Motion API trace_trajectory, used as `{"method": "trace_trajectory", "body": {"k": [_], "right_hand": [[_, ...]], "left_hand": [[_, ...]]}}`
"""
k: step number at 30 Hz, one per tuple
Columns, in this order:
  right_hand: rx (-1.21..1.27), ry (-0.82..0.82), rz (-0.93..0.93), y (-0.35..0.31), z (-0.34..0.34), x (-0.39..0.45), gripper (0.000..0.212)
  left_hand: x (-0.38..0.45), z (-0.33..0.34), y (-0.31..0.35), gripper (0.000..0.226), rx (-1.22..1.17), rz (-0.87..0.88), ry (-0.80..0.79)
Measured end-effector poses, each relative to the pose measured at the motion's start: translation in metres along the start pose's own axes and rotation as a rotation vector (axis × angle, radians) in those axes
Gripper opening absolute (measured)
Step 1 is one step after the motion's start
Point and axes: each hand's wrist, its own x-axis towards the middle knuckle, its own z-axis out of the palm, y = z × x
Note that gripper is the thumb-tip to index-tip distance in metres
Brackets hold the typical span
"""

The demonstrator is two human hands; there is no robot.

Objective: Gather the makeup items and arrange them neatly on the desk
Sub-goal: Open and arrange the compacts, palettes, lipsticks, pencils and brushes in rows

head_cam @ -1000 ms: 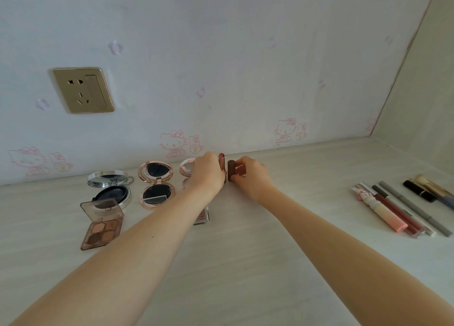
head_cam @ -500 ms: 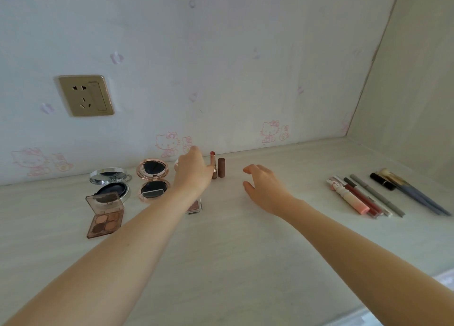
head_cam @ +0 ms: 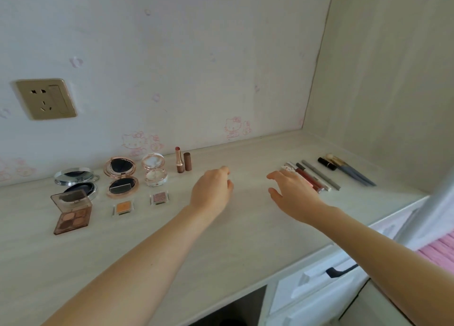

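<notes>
On the pale wood-grain desk [head_cam: 221, 247], an uncapped lipstick [head_cam: 179, 160] stands upright near the back wall, long axis vertical, its reddish bullet pointing up from a rose-gold and brown barrel. Its brown cap [head_cam: 187, 161] stands upright just beside it at 3 o'clock, apart from it by a thin gap.

At 9 o'clock from the lipstick three round compacts lie with their lids up: a pearly white one [head_cam: 154, 169], a rose-gold one [head_cam: 120, 177] with dark insides, and a silver one [head_cam: 76, 182]. In front of them, towards 6 o'clock, sit an open brown eyeshadow palette [head_cam: 71, 212], a small orange pan [head_cam: 122, 208] and a small mauve pan [head_cam: 159, 198].

At 3 o'clock, well apart from the lipstick, a row of slim pencils and tubes [head_cam: 314, 177] lies flat, long axes running from 11 to 5 o'clock, with brushes [head_cam: 351, 169] and a black tube [head_cam: 326, 164] beyond, angled alike.

The left hand [head_cam: 212, 190] hovers over the desk at 5 o'clock from the cap, fingers loosely curled, holding nothing. The right hand [head_cam: 293, 193] hangs with fingers spread and relaxed, empty, its fingertips just beside the near tubes.
</notes>
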Motion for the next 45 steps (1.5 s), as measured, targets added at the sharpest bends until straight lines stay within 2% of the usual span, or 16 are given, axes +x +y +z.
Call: {"method": "trace_trajectory", "body": {"k": [5,11,17,21,29,32,35,40,45], "right_hand": [[-0.025,-0.021,0.075,0.049,-0.016,-0.010,0.038],[-0.068,0.008,0.162,0.100,-0.033,-0.008,0.033],[-0.109,0.004,0.272,0.152,-0.031,0.007,0.038],[-0.157,-0.004,0.296,0.177,-0.025,0.025,0.027],[-0.245,-0.002,0.313,0.193,-0.007,0.050,0.027],[-0.277,0.033,0.301,0.195,-0.001,0.052,0.028],[-0.310,0.065,0.284,0.195,0.004,0.053,0.028],[-0.326,0.084,0.277,0.193,0.005,0.048,0.027],[-0.203,0.174,0.296,0.179,-0.003,0.043,0.025]], "left_hand": [[0.014,0.029,0.047,0.030,0.153,0.231,-0.109],[0.051,0.069,0.097,0.033,0.080,0.355,-0.197],[0.087,0.108,0.133,0.029,0.022,0.339,-0.276],[0.114,0.127,0.151,0.038,0.004,0.331,-0.335],[0.160,0.166,0.169,0.049,-0.006,0.225,-0.507],[0.165,0.175,0.173,0.044,-0.009,0.253,-0.564],[0.164,0.177,0.173,0.036,-0.044,0.275,-0.547],[0.159,0.172,0.170,0.038,-0.063,0.259,-0.515],[0.147,0.158,0.170,0.037,-0.254,0.185,-0.425]]}}
